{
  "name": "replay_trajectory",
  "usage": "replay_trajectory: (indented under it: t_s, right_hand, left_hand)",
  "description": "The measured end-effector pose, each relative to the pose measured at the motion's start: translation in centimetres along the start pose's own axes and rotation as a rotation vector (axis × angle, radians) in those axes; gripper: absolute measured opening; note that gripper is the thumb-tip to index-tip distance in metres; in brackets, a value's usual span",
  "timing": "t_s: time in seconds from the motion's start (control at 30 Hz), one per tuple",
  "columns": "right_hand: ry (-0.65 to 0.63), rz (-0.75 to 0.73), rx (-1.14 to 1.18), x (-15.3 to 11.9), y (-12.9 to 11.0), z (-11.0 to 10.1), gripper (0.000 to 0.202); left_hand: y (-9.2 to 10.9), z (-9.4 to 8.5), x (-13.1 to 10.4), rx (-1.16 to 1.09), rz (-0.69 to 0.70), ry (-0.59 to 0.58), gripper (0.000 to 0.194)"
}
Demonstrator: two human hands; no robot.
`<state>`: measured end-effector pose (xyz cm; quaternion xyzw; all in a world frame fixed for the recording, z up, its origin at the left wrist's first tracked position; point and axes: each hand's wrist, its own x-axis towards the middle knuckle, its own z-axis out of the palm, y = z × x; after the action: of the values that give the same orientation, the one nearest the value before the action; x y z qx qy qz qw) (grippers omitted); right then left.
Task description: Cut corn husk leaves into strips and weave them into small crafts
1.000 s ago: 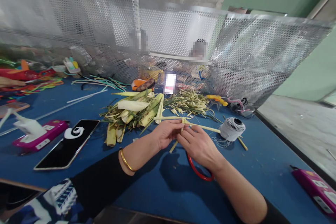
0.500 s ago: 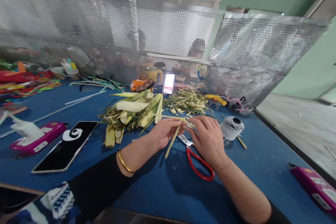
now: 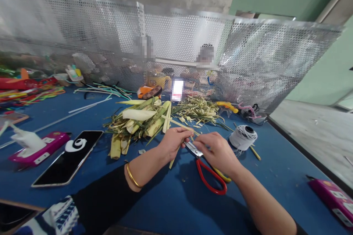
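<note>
My left hand (image 3: 173, 142) is closed in a pinch on pale, plant-like leaf strips (image 3: 178, 122). One strip points up and left past the fingers; another end pokes out below the hand. My right hand (image 3: 216, 150) is closed too, its fingertips curled at the strips just right of the left fingers. What lies inside that right pinch is mostly hidden. Beneath the hands lie scissors (image 3: 196, 152) with a red handle loop. A yellow piece (image 3: 223, 177) shows partly under my right wrist. Behind the left hand is a pile of leaf stalks (image 3: 138, 121).
Shredded leaf bits (image 3: 198, 109) lie behind the hands. A white thread spool (image 3: 242, 140) stands right of my right hand. On the left are a phone (image 3: 68, 159) and a purple power strip (image 3: 52, 146). A perforated metal screen (image 3: 176, 29) closes the back; people are beyond it.
My right hand has dropped slightly and its fingers have curled in tighter. The strip between the hands has shifted, and the hanging end is now mostly behind my left hand.
</note>
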<state>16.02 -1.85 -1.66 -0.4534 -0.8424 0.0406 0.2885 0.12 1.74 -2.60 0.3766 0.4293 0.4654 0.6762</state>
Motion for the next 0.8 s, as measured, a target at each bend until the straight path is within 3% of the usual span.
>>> replay_trajectory:
  t_s: [0.13,0.27,0.33,0.43,0.53,0.63,0.8]
  right_hand:
    - [0.179,0.211,0.211,0.6,1.7,-0.5,0.023]
    - [0.005,0.200,0.243,0.9,2.4,0.0,0.020]
    - [-0.051,0.185,0.228,0.9,2.3,0.1,0.029]
    - [-0.043,0.211,0.335,0.8,2.2,-0.3,0.024]
    - [-0.020,0.321,0.635,0.8,2.0,-0.9,0.026]
    - [-0.099,0.435,0.940,0.9,1.5,-0.9,0.031]
    - [-0.061,0.522,1.037,0.8,0.7,0.1,0.025]
  left_hand:
    - [1.0,-0.2,-0.3,-0.016,-0.086,-0.106,0.009]
    - [1.3,-0.1,-0.6,0.011,-0.153,-0.132,0.019]
    - [1.1,-0.1,-0.7,0.074,-0.114,-0.114,0.027]
    - [0.9,-0.1,-0.9,0.207,-0.029,-0.119,0.032]
    - [1.0,0.0,-1.3,0.332,-0.002,-0.182,0.029]
    - [1.1,0.1,-1.7,0.438,-0.018,-0.252,0.023]
    - [0.9,0.2,-1.9,0.505,-0.059,-0.342,0.018]
